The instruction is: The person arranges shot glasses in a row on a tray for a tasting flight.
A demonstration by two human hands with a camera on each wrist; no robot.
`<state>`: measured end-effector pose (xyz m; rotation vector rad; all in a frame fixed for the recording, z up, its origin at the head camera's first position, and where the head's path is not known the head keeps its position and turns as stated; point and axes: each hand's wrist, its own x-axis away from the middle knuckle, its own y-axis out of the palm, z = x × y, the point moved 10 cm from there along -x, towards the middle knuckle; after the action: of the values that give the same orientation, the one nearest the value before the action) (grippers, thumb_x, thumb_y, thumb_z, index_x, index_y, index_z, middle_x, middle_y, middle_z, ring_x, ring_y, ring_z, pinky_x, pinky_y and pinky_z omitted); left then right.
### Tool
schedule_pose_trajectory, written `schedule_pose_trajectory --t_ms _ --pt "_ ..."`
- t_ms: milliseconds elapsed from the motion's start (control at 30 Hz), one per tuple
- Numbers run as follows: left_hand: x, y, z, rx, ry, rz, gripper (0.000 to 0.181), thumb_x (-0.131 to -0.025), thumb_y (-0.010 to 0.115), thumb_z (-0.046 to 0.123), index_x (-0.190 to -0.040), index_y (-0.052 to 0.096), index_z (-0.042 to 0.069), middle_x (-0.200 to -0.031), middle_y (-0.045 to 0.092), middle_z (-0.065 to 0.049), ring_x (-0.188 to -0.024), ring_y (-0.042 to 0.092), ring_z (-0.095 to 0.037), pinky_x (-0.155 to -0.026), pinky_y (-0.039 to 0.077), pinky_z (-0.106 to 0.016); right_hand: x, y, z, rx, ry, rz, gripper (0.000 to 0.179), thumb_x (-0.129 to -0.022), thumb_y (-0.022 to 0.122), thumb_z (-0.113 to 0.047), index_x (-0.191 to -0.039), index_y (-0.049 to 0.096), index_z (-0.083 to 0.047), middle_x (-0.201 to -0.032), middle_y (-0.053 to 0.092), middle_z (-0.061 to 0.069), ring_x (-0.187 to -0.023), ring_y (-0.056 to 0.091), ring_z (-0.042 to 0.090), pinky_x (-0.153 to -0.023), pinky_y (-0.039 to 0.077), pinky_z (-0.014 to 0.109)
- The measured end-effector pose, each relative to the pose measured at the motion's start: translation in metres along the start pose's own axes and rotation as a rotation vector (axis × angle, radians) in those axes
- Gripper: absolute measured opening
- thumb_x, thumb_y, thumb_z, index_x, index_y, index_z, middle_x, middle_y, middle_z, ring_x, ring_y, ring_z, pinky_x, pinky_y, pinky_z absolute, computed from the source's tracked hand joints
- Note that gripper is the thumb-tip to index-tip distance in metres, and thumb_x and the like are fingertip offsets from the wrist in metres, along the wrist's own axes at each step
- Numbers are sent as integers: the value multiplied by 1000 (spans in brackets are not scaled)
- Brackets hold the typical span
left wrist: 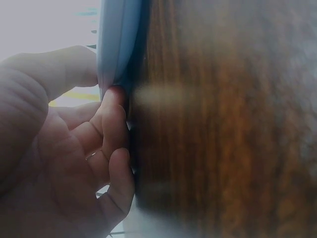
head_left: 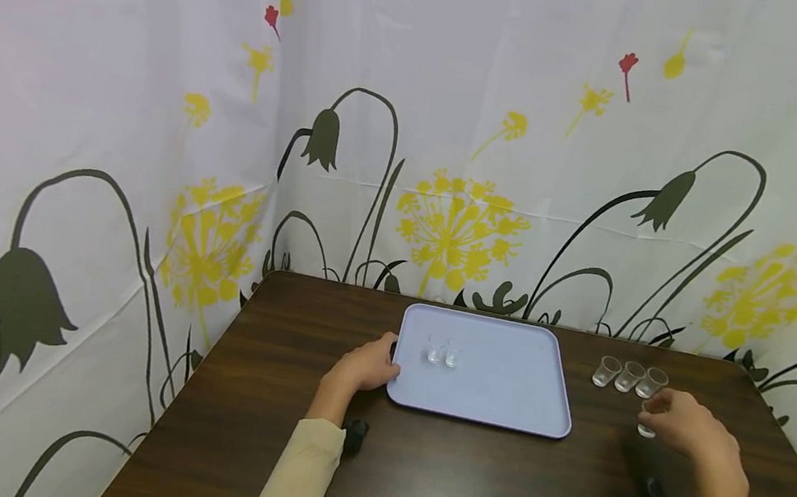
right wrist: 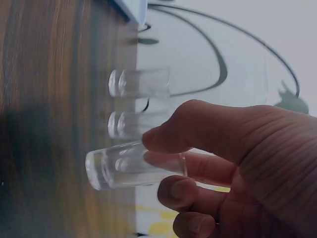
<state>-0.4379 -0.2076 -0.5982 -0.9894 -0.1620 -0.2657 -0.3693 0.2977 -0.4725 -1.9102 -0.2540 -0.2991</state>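
Observation:
My left hand (head_left: pixel 365 363) grips the left edge of a pale blue tray (head_left: pixel 501 381), thumb on the rim and fingertips curled beneath it in the left wrist view. Two small clear shot glasses (head_left: pixel 443 355) stand side by side on the tray's left part. At the right of the table, my right hand (head_left: pixel 693 426) pinches another clear shot glass (right wrist: pixel 111 168) near its rim between thumb and fingers. The glass tilts slightly, with its thick base close over the table. Just beyond it, three more shot glasses (head_left: pixel 630 377) stand in a row.
The dark wood table (head_left: pixel 488 492) carries the tray near its back edge. Behind it hangs a white curtain (head_left: pixel 467 58) with yellow and dark green flower prints. Dark bands (head_left: pixel 354 437) sit at both wrists, below the pale yellow sleeves (head_left: pixel 300 469).

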Motion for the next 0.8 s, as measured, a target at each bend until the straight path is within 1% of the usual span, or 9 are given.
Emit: schedule_pose_trajectory --t_ms 167,300,367,600,700,800 --pt "-1 -2 -2 -2 -6 13 67 -99 64 35 -160 43 18 -95 67 1 -76 63 -19 -68 48 -37 -1 -9 -19 49 -51 76 58 -100 64 -38 -139 58 6 -136 61 39 -108 66 55 -80 50 70" --pt "-1 -2 -5 4 -20 5 69 -98 64 34 -161 41 18 -96 67 1 -76 63 -19 -68 48 -37 -2 -12 -35 62 -69 122 56 -97 66 -38 -134 61 4 -125 67 35 -95 68 44 -74 53 63" --pt "0 -1 -6 14 -25 0 70 -98 63 34 -163 40 18 -95 67 1 -76 62 -19 -68 48 -37 -3 -12 -41 61 -72 132 55 -96 66 -38 -133 62 3 -121 68 33 -92 67 42 -72 53 61" --pt "0 3 -2 12 -2 3 68 -98 63 34 -160 42 17 -96 66 1 -76 62 -19 -68 47 -37 -5 -11 -55 74 -83 173 59 -96 68 -38 -138 62 3 -127 63 37 -97 66 46 -71 53 60" --pt "0 2 -1 4 0 9 68 -98 63 33 -161 42 17 -95 66 0 -77 62 -19 -69 47 -37 -7 -9 -60 62 -83 190 61 -96 68 -39 -140 62 2 -122 67 34 -93 67 43 -68 53 57" --pt "1 1 1 -2 -2 13 68 -99 64 33 -161 42 17 -96 66 0 -78 62 -19 -70 47 -38 -9 -7 -70 39 -92 219 57 -96 67 -39 -138 65 -1 -118 72 28 -88 67 38 -65 53 53"
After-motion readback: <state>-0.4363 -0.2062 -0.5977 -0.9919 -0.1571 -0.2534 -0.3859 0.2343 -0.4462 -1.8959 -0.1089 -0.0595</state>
